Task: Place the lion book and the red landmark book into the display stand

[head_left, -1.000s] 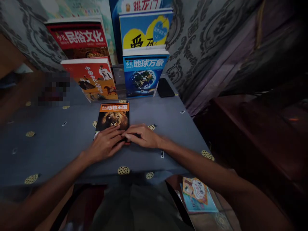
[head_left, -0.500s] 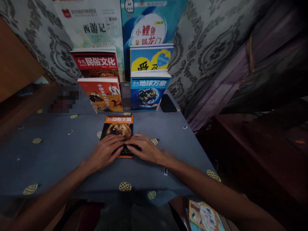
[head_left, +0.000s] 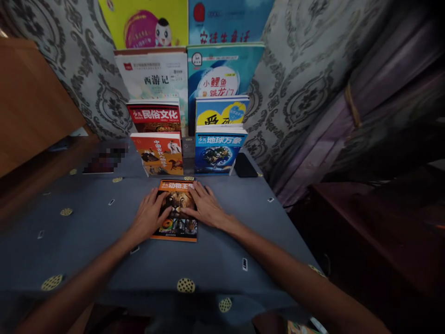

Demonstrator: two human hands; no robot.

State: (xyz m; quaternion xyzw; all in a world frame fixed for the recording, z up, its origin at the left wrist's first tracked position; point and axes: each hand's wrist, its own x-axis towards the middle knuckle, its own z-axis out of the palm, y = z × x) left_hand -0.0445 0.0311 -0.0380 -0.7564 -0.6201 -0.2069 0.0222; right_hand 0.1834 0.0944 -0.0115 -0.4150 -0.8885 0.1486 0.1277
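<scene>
A book with an orange-and-black cover and a lion's face (head_left: 179, 199) lies flat and closed on the blue-grey tablecloth (head_left: 222, 253). My left hand (head_left: 149, 214) rests at the book's left edge, fingers stretched out and thumb over the cover. On the opposite side, my right hand (head_left: 207, 206) lies spread across the right edge, its fingertips over the end of the title and its thumb pointing inward. Small animal pictures along the lower cover show between my forearms.
Behind the book stand an orange book (head_left: 162, 155), a blue globe book (head_left: 217, 153) and several taller ones in rows. A dark flat object (head_left: 246, 165) lies right of them. A wooden panel (head_left: 34, 102) is at left, a purple curtain (head_left: 309, 153) at right.
My hands have moved apart from the middle of the lion book to its two sides, uncovering the lower cover. The view has tilted up, showing more books at the back.
</scene>
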